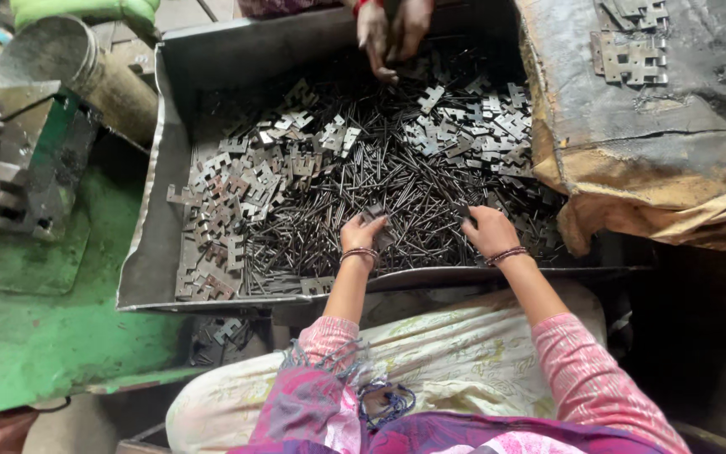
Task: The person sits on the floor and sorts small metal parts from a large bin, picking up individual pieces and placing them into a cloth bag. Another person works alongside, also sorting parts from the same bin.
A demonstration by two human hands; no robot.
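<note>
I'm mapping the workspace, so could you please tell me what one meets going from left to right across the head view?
Green machine → metal tray's left wall → notched flat metal plates → left hand on the dark metal pins → right hand → worn brown sacking.

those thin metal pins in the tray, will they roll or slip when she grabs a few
Probably both. The pins look thin, round and smooth, so they would likely roll and slide between the fingers of the left hand and right hand. They lie tangled in a heap among flat plates in the tray, so several may lift together. Likely stiff.
</note>
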